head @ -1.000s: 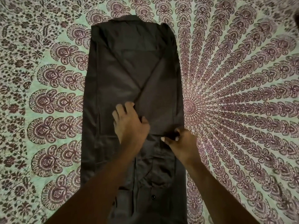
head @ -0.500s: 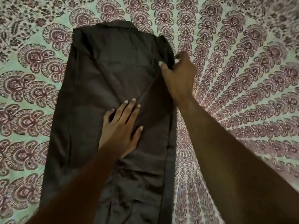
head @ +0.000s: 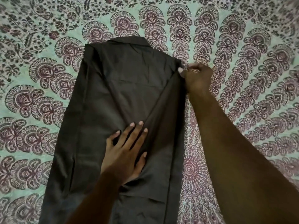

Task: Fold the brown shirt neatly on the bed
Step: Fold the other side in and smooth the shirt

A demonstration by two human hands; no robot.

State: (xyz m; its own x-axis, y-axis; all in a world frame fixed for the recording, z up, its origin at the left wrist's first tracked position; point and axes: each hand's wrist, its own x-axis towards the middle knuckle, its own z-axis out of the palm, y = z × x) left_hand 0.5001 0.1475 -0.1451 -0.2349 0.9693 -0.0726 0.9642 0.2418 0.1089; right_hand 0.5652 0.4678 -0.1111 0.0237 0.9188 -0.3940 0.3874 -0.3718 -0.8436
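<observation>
The brown shirt (head: 113,97) lies flat and lengthwise on the bed, collar end far from me, both sides folded inward into a long narrow panel. A sleeve runs diagonally across its right half. My left hand (head: 126,151) presses flat on the middle of the shirt, fingers spread and straight, over the diagonal fold. My right hand (head: 196,78) reaches to the shirt's upper right edge near the shoulder and pinches the cloth there between thumb and fingers. The shirt's lower end runs out of the frame beneath my arms.
The bed is covered by a pale green sheet (head: 258,78) printed with a maroon mandala pattern, spreading on all sides of the shirt. Nothing else lies on it within view.
My right hand moved from the shirt's right edge near the middle up to the shoulder corner and holds it. My left hand slid slightly up the shirt and spread flat.
</observation>
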